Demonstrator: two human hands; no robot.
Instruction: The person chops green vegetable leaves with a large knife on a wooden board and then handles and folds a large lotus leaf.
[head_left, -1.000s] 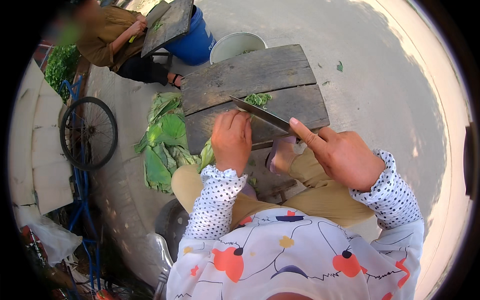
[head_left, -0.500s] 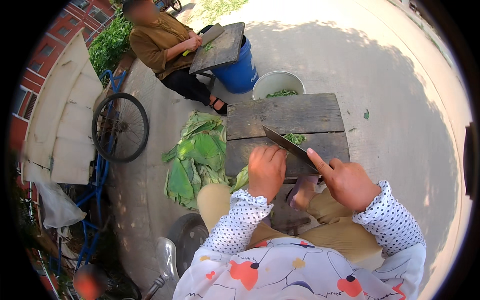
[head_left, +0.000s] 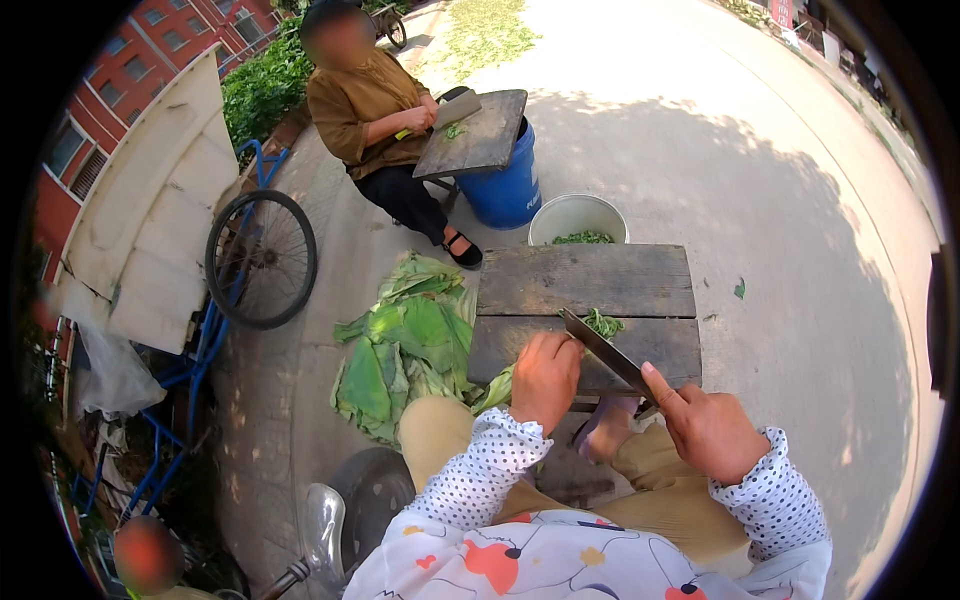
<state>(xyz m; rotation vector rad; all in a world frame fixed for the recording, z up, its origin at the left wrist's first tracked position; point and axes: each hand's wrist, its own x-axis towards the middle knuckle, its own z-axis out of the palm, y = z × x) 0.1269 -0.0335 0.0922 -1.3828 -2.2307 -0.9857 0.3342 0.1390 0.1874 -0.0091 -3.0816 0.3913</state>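
My left hand [head_left: 546, 380] is closed, fingertips curled under, on a green leaf [head_left: 495, 390] that sticks out toward my knee. It rests at the near part of a low wooden table [head_left: 585, 280] made of dark planks. In my right hand [head_left: 715, 430] is a broad-bladed kitchen knife [head_left: 610, 355], its forefinger laid along the blade. The blade slants across the near plank, just beside my left fingertips. Beyond it sits a small heap of shredded greens [head_left: 603, 323]. What lies under my left palm is hidden.
Large green leaves [head_left: 400, 340] are piled on the ground left of the table. A white bucket [head_left: 578, 215] with chopped greens stands behind it. Farther back, a person [head_left: 370, 130] holds a knife at a board [head_left: 480, 135] on a blue barrel [head_left: 500, 190]. A wheeled cart [head_left: 262, 258] stands left.
My view has tilted up, so the table, bucket and other person sit lower in the picture. The knife has shifted slightly nearer me and to the right over the table; both grips are the same.
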